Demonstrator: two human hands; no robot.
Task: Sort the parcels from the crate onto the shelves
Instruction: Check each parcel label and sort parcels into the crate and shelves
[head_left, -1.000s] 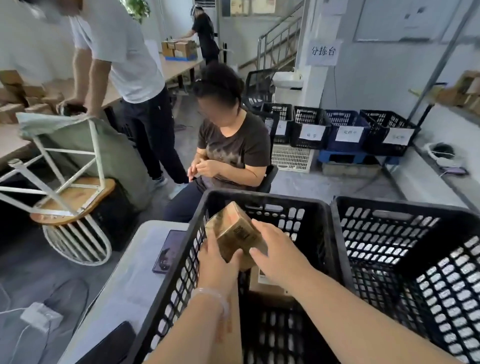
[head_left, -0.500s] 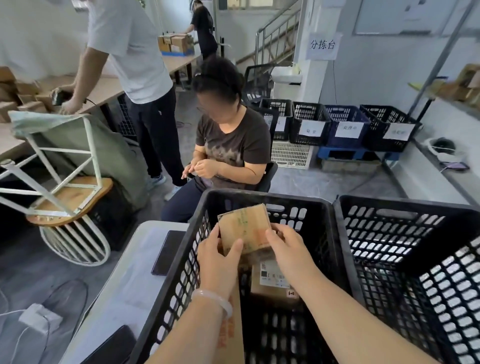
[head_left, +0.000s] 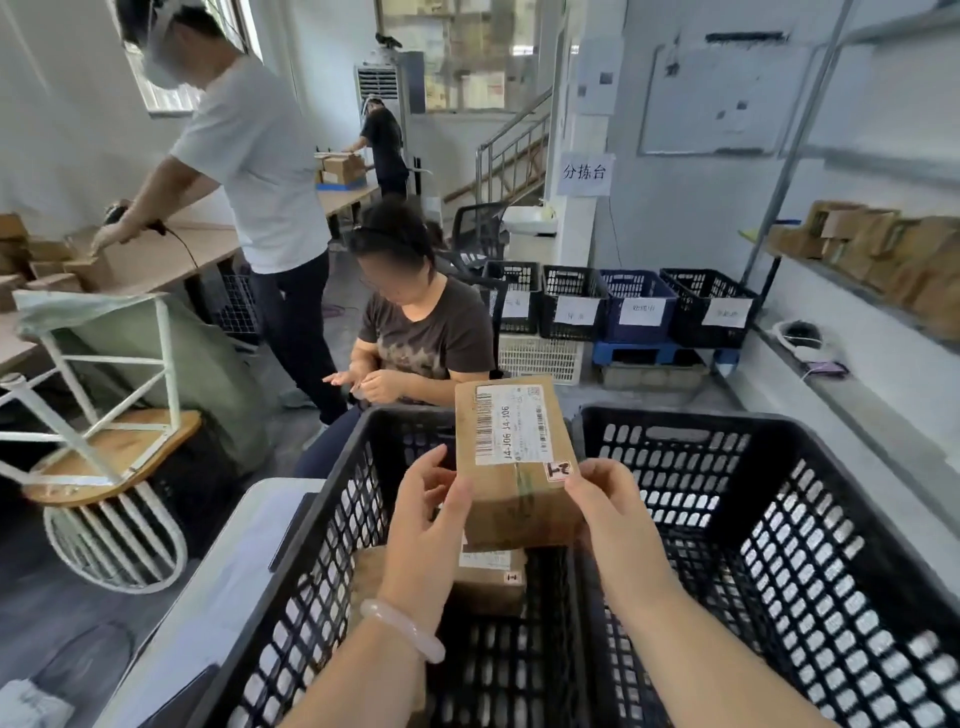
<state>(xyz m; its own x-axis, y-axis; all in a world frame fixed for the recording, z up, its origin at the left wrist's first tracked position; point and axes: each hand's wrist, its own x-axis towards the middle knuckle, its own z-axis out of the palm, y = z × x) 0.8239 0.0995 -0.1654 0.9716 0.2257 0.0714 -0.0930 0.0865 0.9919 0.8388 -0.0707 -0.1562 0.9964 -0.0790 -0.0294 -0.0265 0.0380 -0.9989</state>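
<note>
I hold a brown cardboard parcel (head_left: 511, 457) upright above the left black crate (head_left: 332, 525), its white barcode label facing me. My left hand (head_left: 428, 525) grips its lower left edge, thumb on the front. My right hand (head_left: 610, 512) grips its lower right corner by a small red-marked sticker. Below it, inside the crate, lies another brown parcel (head_left: 491, 579) with a white label. A metal shelf (head_left: 862, 283) at the right carries several brown parcels (head_left: 883, 249).
A second black crate (head_left: 779, 519) stands right beside the first. A seated person (head_left: 421, 332) faces me just beyond the crates; another stands at a table at left. Labelled bins (head_left: 623, 309) line the far wall. An upturned stool (head_left: 104, 452) and a phone (head_left: 288, 525) lie left.
Both hands have lifted the parcel higher out of the crate and turned it so that its label side faces me. The view has tilted up a little.
</note>
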